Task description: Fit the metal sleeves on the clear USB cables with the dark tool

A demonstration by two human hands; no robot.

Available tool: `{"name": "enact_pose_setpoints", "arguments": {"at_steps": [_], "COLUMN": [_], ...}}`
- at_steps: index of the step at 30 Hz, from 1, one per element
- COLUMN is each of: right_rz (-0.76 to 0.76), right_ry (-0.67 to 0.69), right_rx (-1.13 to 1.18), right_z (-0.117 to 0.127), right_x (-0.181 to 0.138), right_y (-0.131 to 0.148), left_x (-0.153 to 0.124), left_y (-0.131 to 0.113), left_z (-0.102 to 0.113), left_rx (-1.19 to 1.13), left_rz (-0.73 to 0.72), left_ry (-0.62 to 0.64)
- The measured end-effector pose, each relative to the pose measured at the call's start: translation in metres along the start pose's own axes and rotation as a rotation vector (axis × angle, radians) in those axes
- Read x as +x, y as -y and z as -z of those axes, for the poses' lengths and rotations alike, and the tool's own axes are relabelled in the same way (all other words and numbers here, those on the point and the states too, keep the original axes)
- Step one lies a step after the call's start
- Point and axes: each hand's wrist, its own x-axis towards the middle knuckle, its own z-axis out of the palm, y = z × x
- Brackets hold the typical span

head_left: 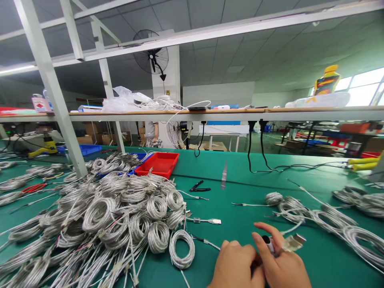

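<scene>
My right hand (283, 262) is closed, its thumb and index finger around a small dark cylindrical piece (268, 243) with a pale edge. A USB plug (296, 242) with a clear wrapping sticks out on the right side of this hand. My left hand (237, 264) is pressed against it with curled fingers. A thin cable (211, 244) with a dark stripped end runs into the left hand; the grip itself is hidden. To the left, a coiled silver cable (182, 249) lies beside a large heap of coiled cables (129, 200).
Black cutters (199, 187) and a clear strip (224, 176) lie on the green table (210, 164). A red tray (159, 165) stands behind the heap. More cable coils (324, 216) lie at right. Across the back runs a shelf (180, 116), with black power cords (261, 148) hanging.
</scene>
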Motion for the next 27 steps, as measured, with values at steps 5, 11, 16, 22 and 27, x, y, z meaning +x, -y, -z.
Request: {"name": "enact_pose_setpoints", "arguments": {"at_steps": [5,11,16,22,27], "right_rz": [-0.023,-0.088,-0.117,-0.155,-0.136], "right_ry": [0.024,0.121,0.122,0.141,0.119], "right_rx": [0.010,0.013,0.041,0.270,0.428], "right_z": [-0.001,0.004,0.002,-0.004,-0.006], "right_x": [0.000,0.001,0.001,0.001,0.001], "right_y": [-0.004,0.002,-0.004,-0.011,-0.002], "left_x": [0.000,-0.002,-0.001,-0.002,-0.003], "left_y": [0.002,0.005,0.007,0.007,0.007], "left_z": [-0.001,-0.003,-0.003,-0.003,-0.006], "left_rx": [0.003,-0.003,-0.006,-0.011,-0.014], "left_rz": [0.001,-0.006,-0.020,-0.007,0.001], "left_ry": [-0.012,-0.015,-0.021,-0.042,-0.063]}}
